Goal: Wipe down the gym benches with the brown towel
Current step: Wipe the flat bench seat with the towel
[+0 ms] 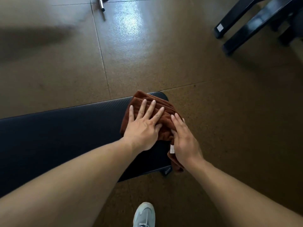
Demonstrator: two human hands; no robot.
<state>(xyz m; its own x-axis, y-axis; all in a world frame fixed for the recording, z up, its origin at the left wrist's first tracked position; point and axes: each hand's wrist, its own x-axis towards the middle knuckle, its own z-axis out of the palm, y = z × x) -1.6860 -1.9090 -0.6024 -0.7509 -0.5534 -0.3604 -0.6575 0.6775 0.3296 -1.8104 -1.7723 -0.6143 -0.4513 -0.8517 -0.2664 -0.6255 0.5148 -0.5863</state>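
The floor [164, 46] of speckled brown tiles fills most of the view, with a dark frame [246, 27] at two o'clock and a grey shoe [144, 213] at six o'clock. Across the lower left runs the gym bench, a black padded worktop [65, 131], its rounded end lying near the centre. The brown towel [157, 104] lies bunched on that end, from the far edge to the near edge, with a corner and a white tag hanging over the side at about four o'clock from the pad.

The step in hand looks like the wiping itself, at the very end of this worktop. Next would likely be a sweep towards nine o'clock along the bare pad, keeping the cloth flat and pressed.

The left hand [142, 126] lies flat on the towel, fingers straight and spread, pressing down. The right hand [183, 138] rests on the towel's edge just beside it, fingers extended and angled over the side.
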